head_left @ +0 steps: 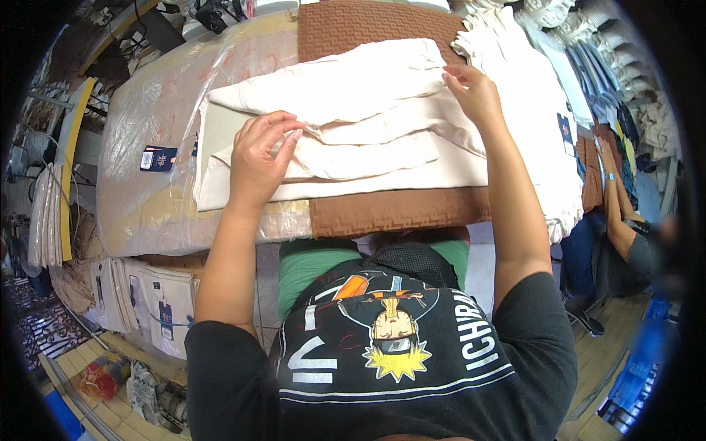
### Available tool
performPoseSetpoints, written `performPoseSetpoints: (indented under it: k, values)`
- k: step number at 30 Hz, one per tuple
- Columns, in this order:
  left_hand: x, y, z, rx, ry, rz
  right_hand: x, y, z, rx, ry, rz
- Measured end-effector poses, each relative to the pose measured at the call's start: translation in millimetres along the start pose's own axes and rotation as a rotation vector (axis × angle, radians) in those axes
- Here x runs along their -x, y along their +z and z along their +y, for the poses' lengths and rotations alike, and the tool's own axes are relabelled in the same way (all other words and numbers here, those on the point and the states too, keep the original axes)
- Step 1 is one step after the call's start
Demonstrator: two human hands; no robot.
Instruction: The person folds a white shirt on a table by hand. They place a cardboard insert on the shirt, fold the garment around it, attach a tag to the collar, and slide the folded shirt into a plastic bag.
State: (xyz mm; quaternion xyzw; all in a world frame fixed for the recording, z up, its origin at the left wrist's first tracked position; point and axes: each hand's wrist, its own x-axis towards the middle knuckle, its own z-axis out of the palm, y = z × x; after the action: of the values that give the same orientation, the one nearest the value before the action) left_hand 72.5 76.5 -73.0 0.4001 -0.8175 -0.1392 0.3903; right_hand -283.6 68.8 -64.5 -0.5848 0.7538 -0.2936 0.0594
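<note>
Black printed T-shirt (316, 386) nearest; bare forearms extend forward from its sleeves. Left hand (261, 151): back uppermost, fingers bent, thumb and index tips close together at a fold of the cream garment (346, 84); grip cannot be confirmed. Garment lies across brown textured cloth (397, 213). Right hand (474, 95), farther out: angled inward, thumb and index nearly meeting at the garment's right edge; clamping cannot be told.

The cream garment (346, 81) lies partly folded in loose, wrinkled layers, stretched left to right, its smooth bottom layer running just inside the surface's (397, 213) near edge.
</note>
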Motion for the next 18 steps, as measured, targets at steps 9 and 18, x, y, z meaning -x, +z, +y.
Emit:
performPoseSetpoints:
  k: [9, 18]
  values:
    - [33, -20, -32, 0.123, -0.253, 0.132, -85, 40, 22, 0.078, 0.334, -0.181]
    - [43, -8, -10, 0.235, -0.221, 0.027, -84, -21, -78, -0.699, -0.081, -0.337]
